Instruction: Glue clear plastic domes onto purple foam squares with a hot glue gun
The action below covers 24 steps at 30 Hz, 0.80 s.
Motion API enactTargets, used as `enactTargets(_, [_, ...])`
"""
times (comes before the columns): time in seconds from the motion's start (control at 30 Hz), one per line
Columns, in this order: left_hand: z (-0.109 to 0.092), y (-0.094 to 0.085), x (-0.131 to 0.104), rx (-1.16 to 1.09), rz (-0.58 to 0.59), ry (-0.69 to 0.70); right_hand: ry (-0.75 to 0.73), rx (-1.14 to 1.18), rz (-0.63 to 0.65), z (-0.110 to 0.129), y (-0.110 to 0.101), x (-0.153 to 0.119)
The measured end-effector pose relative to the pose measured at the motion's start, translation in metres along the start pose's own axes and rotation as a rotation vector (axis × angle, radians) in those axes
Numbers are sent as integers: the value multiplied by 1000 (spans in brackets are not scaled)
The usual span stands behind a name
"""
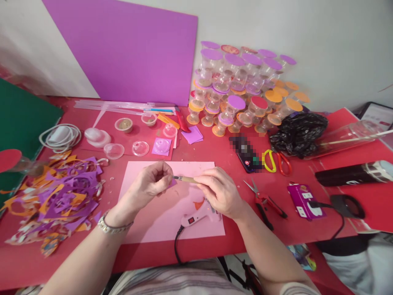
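My right hand [218,189] grips a slim tool with a tan handle [188,179] and a metal collar, perhaps a craft knife. Its tip points left, toward my left hand [156,180]. The left fingers are pinched together around or against that tip, and what lies between them is hidden. Both hands are above a pink sheet [144,223]. On this sheet, below my right hand, a hot glue gun [196,216] lies on its side with its black cord running toward me. A small orange scrap [199,204] rests beside it.
Paper offcuts [61,196] heap up at left. Clear dome lids [140,148] and small cups [123,124] stand behind the sheet. Stacked plastic hourglass shapes [235,102] line the wall. At right are a phone [245,153], pliers [264,198], scissors [284,164] and a black bottle [344,175].
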<state>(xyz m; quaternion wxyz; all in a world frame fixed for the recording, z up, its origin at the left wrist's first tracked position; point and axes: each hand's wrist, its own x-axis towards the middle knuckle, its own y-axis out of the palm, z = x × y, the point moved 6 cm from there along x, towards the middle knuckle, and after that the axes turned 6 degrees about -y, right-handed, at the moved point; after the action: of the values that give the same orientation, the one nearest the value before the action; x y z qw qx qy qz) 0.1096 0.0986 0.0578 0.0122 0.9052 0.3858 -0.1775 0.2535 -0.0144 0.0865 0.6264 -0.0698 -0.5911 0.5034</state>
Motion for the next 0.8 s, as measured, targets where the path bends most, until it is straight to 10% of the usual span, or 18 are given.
enactTargets(0.6, [5,7,-1,-39,163,-101,38,197,25,-11,-4,3])
enactTargets(0.8, [-1,-8,-2,20,42,-60,98,168,17,-24,-12,1])
